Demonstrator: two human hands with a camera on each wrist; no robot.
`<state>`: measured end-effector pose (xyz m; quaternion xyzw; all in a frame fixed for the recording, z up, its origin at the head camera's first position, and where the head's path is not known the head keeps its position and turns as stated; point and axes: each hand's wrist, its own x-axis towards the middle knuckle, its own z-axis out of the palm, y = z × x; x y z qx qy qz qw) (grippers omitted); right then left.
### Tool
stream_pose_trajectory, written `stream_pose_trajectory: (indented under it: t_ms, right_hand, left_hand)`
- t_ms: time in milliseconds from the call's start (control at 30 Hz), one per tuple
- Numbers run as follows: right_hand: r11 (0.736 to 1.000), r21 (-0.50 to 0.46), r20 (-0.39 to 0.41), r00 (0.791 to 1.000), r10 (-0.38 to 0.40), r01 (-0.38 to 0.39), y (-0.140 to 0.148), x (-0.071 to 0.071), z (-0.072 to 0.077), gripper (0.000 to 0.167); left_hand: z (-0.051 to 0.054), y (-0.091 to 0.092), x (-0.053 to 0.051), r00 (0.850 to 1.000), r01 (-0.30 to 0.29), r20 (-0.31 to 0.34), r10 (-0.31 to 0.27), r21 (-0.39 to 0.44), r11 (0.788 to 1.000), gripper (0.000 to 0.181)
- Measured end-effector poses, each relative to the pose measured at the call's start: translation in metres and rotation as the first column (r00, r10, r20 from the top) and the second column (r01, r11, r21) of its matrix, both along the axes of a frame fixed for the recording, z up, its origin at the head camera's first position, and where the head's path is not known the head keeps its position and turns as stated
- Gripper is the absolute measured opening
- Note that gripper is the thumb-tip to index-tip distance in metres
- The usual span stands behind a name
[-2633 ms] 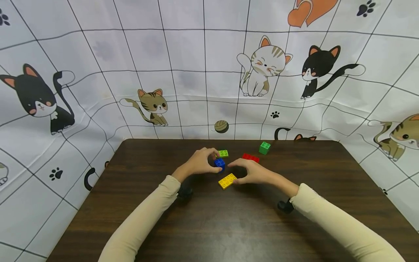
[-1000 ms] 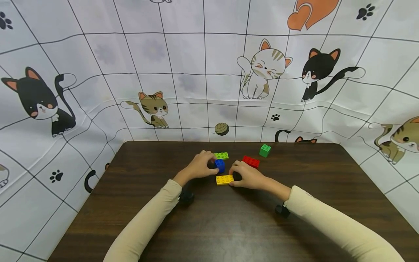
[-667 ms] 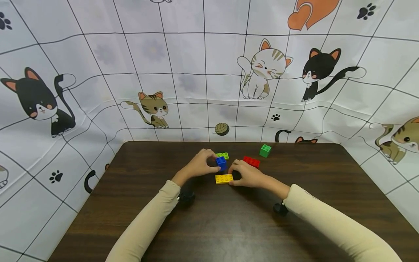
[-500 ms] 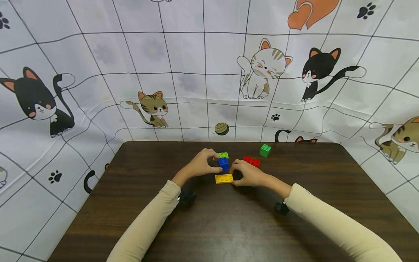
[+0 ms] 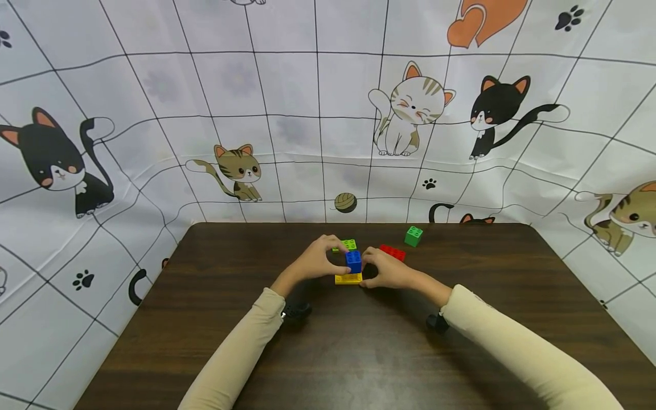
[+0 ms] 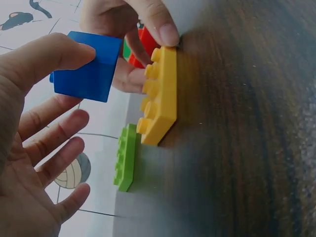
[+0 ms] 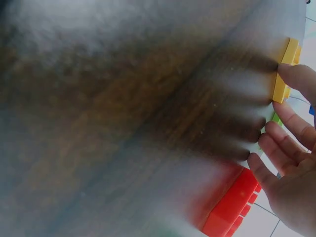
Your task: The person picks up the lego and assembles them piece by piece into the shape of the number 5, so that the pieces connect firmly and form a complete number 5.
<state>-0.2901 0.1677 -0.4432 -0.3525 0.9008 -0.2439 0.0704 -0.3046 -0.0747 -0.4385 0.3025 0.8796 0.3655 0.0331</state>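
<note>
My left hand (image 5: 314,261) pinches a blue building brick (image 5: 353,263) between thumb and fingers, its other fingers spread behind in the left wrist view. The blue brick (image 6: 88,71) is held in the air beside the studs of a flat yellow brick (image 6: 167,94), with a gap between them there. In the head view the blue brick overlaps the yellow brick's back edge. Thumb and index finger of my right hand (image 5: 385,269) grip the right end of the yellow brick (image 5: 347,279), which lies on the table. The right wrist view shows the thumb against the yellow brick's side (image 7: 286,69).
A flat lime green brick (image 5: 351,245) lies just behind the blue one. A red brick (image 5: 394,252) sits behind my right hand, and a green brick (image 5: 413,236) stands near the back edge of the dark wooden table (image 5: 338,353). A cat-print sheet (image 5: 297,131) hangs behind.
The left hand has lifted the blue brick and brought it right and nearer, over the yellow brick. The right hand has taken hold of the yellow brick, which has turned to lie straight.
</note>
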Motion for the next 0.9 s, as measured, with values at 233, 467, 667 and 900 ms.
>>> stream_pose_trajectory:
  t_ms: [233,467,667,900]
  right_hand:
    - [1.000,0.000,0.010,1.000,-0.005,0.005,-0.001,-0.002,-0.002,0.028]
    - [1.000,0.015,0.023,1.000,-0.008,0.007,-0.002,-0.001,-0.001,0.034]
    - [1.000,0.027,0.022,1.000,-0.004,0.003,-0.002,-0.003,-0.001,0.040]
    - [1.000,0.030,0.010,1.000,0.004,-0.004,-0.002,-0.006,0.000,0.039]
  left_hand:
    - [-0.009,0.000,0.001,0.999,-0.011,-0.031,0.012,0.015,1.000,0.042]
    - [-0.015,0.001,0.002,0.998,-0.018,-0.065,0.019,0.018,1.000,0.041]
    - [-0.017,0.002,0.003,0.998,-0.020,-0.058,0.020,0.011,1.000,0.041]
    - [-0.019,0.003,0.001,0.997,-0.028,-0.070,0.029,0.007,1.000,0.040]
